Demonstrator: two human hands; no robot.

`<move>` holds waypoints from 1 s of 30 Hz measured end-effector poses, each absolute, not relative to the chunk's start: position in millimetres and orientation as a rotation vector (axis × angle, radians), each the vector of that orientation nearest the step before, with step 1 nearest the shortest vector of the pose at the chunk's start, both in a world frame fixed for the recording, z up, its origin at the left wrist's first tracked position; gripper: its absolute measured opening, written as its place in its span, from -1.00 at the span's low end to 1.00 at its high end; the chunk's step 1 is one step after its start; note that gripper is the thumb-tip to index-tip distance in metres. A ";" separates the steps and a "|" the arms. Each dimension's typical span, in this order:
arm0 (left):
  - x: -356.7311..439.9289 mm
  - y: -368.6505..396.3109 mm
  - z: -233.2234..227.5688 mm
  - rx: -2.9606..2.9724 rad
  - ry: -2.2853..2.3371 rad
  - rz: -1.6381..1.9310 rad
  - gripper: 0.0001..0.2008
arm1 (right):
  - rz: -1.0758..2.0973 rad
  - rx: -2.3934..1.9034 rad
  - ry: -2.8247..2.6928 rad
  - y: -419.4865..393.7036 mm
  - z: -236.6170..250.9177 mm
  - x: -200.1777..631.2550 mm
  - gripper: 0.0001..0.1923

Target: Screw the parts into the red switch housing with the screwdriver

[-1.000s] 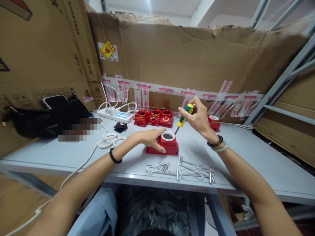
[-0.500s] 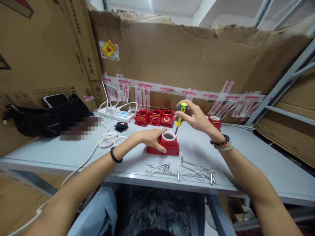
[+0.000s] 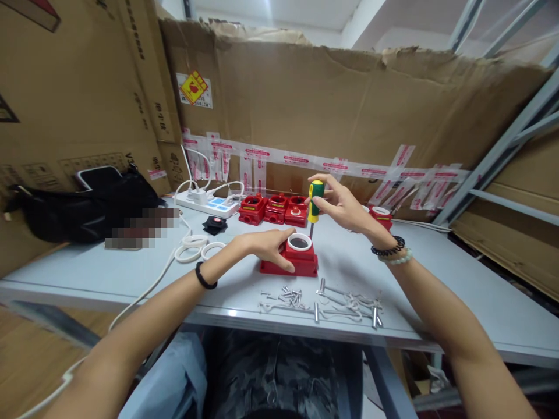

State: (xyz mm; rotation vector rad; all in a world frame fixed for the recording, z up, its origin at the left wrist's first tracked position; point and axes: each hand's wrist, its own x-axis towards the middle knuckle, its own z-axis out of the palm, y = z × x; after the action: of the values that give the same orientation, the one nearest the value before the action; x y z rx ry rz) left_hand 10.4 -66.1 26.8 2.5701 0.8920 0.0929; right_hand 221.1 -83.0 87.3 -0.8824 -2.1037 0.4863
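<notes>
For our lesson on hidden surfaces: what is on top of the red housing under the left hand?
On the red housing, a white ring surrounds a dark round area. The left hand covers the left part, hiding most of what lies there.

Screwdriver (image 3: 316, 201) obstructing held housing (image 3: 302, 263), screws (image 3: 297, 299) in front, open tabletop (image 3: 471, 282) at right

1. The left hand (image 3: 273, 247) and right hand (image 3: 344, 205) are being left bare, as are both forearms (image 3: 430, 302).
2. A plain black band (image 3: 206, 277) is being worn around the left wrist.
3. A bumpy black loop (image 3: 386, 251) is being worn around the right wrist.
4. Pale green beads (image 3: 398, 258) are being worn just beside it.
5. Black-and-grey camouflage cloth (image 3: 240, 372) is being worn across the lap.
6. Light blue cloth (image 3: 174, 372) is being shown beside it; whether it is being worn cannot be told.
</notes>
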 end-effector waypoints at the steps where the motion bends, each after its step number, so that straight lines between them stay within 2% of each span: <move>1: 10.1 -65.8 26.6 2.568 0.896 0.089 -0.24 | 0.457 -0.898 -2.087 -83.6 87.5 221.8 -0.61; 9: 11.2 -67.4 27.4 2.551 0.928 0.068 -0.17 | -0.088 -1.063 -1.783 -90.1 76.5 206.6 -0.70; 15: 11.1 -66.8 27.1 2.570 0.920 0.071 -0.17 | -0.063 -1.052 -1.702 -94.1 79.7 211.4 -0.66; 19: 9.4 -64.6 25.2 2.547 0.911 0.069 -0.06 | -0.108 -0.951 -1.600 -115.6 95.3 216.4 -0.69; 22: 9.2 -65.4 25.8 2.547 0.915 0.069 -0.09 | -0.025 -0.916 -1.571 -135.7 94.1 219.4 -0.82; 26: 10.2 -67.8 28.0 2.539 0.868 0.101 -0.20 | 0.287 -0.998 -1.702 -145.4 64.3 222.9 -0.78; 30: 10.4 -67.8 27.9 2.540 0.859 0.110 -0.19 | 0.445 -1.042 -1.676 -139.1 40.1 222.0 -0.76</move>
State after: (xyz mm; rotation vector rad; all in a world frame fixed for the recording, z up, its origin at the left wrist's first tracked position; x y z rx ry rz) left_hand 10.4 -67.8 27.9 2.5400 0.8589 0.1103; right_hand 222.0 -139.1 40.1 -1.0418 -1.6756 0.4448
